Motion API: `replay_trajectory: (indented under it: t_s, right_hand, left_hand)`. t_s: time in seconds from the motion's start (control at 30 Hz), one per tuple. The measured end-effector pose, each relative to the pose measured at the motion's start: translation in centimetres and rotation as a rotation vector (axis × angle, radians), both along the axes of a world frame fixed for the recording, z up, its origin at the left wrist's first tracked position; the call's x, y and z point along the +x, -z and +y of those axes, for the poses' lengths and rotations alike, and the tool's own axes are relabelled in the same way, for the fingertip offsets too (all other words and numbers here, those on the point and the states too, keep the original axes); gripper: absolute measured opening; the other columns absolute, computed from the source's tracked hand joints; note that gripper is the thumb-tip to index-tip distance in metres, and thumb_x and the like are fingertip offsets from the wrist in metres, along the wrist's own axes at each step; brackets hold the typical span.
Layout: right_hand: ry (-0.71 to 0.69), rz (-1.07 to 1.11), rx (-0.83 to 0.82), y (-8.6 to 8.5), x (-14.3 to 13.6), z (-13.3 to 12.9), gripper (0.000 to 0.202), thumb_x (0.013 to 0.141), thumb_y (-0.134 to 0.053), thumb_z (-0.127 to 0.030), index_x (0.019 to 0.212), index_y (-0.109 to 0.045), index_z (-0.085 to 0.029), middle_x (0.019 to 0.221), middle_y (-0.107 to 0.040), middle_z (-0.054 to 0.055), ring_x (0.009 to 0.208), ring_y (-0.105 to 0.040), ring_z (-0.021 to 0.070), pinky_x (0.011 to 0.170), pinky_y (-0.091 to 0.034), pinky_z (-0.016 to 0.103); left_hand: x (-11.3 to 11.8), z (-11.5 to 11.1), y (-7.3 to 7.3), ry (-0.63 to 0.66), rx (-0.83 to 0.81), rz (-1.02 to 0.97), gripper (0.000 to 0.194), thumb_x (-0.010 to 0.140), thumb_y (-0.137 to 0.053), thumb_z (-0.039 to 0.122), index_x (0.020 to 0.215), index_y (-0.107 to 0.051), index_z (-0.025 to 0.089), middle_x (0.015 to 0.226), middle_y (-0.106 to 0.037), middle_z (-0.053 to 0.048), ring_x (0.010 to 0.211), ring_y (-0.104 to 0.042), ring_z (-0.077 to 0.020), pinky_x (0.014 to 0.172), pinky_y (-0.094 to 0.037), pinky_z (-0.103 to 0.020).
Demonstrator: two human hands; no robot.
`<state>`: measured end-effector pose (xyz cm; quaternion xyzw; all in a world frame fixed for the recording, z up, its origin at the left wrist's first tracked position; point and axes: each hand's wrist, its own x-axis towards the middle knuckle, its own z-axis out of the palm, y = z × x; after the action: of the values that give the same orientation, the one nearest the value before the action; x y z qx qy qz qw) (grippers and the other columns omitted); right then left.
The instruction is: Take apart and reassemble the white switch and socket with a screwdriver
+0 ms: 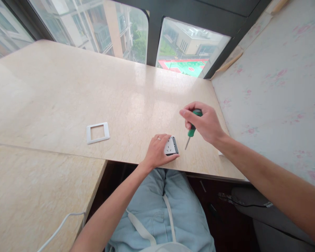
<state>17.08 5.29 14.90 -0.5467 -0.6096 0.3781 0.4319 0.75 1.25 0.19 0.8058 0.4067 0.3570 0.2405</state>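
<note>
My left hand (pixel 160 150) is closed around a white wall socket (pixel 170 147) with a dark frame edge, resting on the stone-patterned counter near its front edge. Thumb and fingers grip two opposite sides of it, and the slots face up. In my right hand (pixel 203 120) is a screwdriver (pixel 191 131) with a green and black handle. Its metal shaft points down and to the left, and the tip is in the air just right of the socket, apart from it. A white rectangular cover frame (pixel 98 133) lies flat on the counter to the left.
The counter (pixel 68 94) runs along windows with dark frames (pixel 152 35). A flower-patterned wall (pixel 273 98) bounds the right side. A white cable (pixel 60 225) lies over the lower-left counter. Below the front edge are my legs (pixel 162 206) and a grey cushioned seat (pixel 267 213).
</note>
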Motion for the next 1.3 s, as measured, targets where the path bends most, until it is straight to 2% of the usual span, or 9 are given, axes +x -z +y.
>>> replay_trajectory:
  t_s: [0.1,0.2,0.43,0.77,1.1,1.3]
  right_hand:
    - [0.104,0.214,0.197,-0.5,0.0,-0.1,0.025,0.081,-0.078,-0.039,0.078,-0.060,-0.022,0.052,-0.054,-0.008,0.043,-0.051,0.0081,0.041,-0.044,0.020]
    - [0.141,0.284,0.255,0.0,-0.1,-0.2,0.028,0.080,-0.080,-0.041,0.077,-0.059,-0.022,0.053,-0.054,-0.008,0.043,-0.052,0.0081,0.041,-0.045,0.021]
    - [0.182,0.319,0.239,1.9,-0.6,-0.4,0.030,0.080,-0.079,-0.044,0.079,-0.058,-0.022,0.054,-0.054,-0.009,0.042,-0.052,0.0078,0.042,-0.046,0.021]
    - [0.208,0.207,0.217,1.9,-0.3,-0.4,0.032,0.083,-0.074,-0.050,0.081,-0.054,-0.025,0.055,-0.051,-0.008,0.044,-0.052,0.0095,0.044,-0.046,0.023]
    - [0.190,0.275,0.231,2.2,-0.2,-0.2,0.029,0.082,-0.076,-0.045,0.080,-0.056,-0.024,0.055,-0.053,-0.008,0.044,-0.051,0.0088,0.043,-0.044,0.023]
    - [0.191,0.221,0.214,2.1,-0.4,-0.3,0.031,0.083,-0.074,-0.049,0.080,-0.055,-0.025,0.055,-0.051,-0.009,0.044,-0.051,0.0090,0.043,-0.045,0.022]
  left_hand:
    - [0.0,0.1,0.1,0.010,0.004,-0.020,0.075,0.072,-0.082,0.054,0.131,-0.049,0.022,0.126,-0.063,-0.012,0.118,-0.056,-0.0319,0.104,-0.044,-0.048]
    - [-0.1,0.1,0.2,0.009,0.011,-0.024,0.075,0.072,-0.082,0.054,0.131,-0.049,0.022,0.126,-0.063,-0.013,0.118,-0.056,-0.0319,0.104,-0.044,-0.049]
    - [-0.1,0.1,-0.1,0.010,-0.007,-0.005,0.075,0.071,-0.083,0.054,0.130,-0.049,0.022,0.127,-0.063,-0.013,0.118,-0.056,-0.0323,0.104,-0.045,-0.048]
    - [-0.1,0.1,-0.1,0.013,-0.020,-0.010,0.075,0.072,-0.082,0.055,0.132,-0.050,0.024,0.128,-0.062,-0.012,0.119,-0.056,-0.0329,0.105,-0.045,-0.051]
    - [-0.1,0.1,-0.1,0.014,-0.010,-0.012,0.073,0.072,-0.082,0.054,0.130,-0.051,0.023,0.126,-0.062,-0.012,0.118,-0.057,-0.0318,0.104,-0.045,-0.049]
    - [-0.1,0.1,0.0,0.015,-0.012,-0.009,0.074,0.072,-0.082,0.055,0.130,-0.050,0.022,0.127,-0.062,-0.012,0.119,-0.056,-0.0320,0.104,-0.045,-0.049]
